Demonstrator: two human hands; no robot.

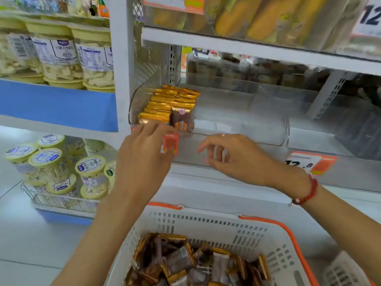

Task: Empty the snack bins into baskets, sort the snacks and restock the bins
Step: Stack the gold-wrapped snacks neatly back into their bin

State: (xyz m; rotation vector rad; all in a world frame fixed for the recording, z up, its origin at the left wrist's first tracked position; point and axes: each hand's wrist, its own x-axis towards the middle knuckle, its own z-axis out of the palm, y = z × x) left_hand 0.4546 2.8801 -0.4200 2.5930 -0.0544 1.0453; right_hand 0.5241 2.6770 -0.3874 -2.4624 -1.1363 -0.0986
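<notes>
Left hand [142, 145] fingers straight, touching gold snack packs [165, 104] in clear bin [266, 129]; right hand [233, 157] loosely curled, seemingly empty, above basket [216, 226].

The left hand [144, 149] covers the front edge of the gold packets [165, 104], so its fingertips' contact is unclear. The basket [206, 221] runs off the bottom edge. The right hand's [233, 155] fingers are blurred. The price tag [309, 163] is partly unreadable.
</notes>
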